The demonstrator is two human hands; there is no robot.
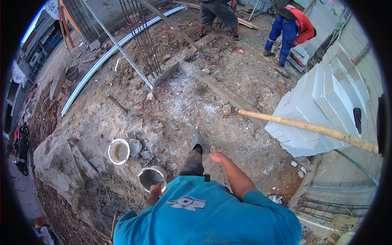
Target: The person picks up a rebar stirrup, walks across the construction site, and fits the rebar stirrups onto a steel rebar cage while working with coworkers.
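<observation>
My left hand [154,190] is closed over the near rim of a pale grey bucket [163,174]. The bucket has grey residue inside, and its mouth faces up toward me. In front of my body, my right hand [219,156] is closed with the forearm stretched forward. Something thin seems to show at its fingers, too small to name. Farther left, a white bucket [111,152] stands on the dirt with murky liquid and a thin stick or wire in it. One of my boots [197,139] is planted on the rough ground between my hands.
A bamboo pole [302,125] crosses in front of stacked white blocks [300,110] at right. Upright rebar [141,41] and long pale pipes [92,73] stand and lie at far left. Two people work at the back, one in a red top [304,26]. Stones litter the uneven dirt.
</observation>
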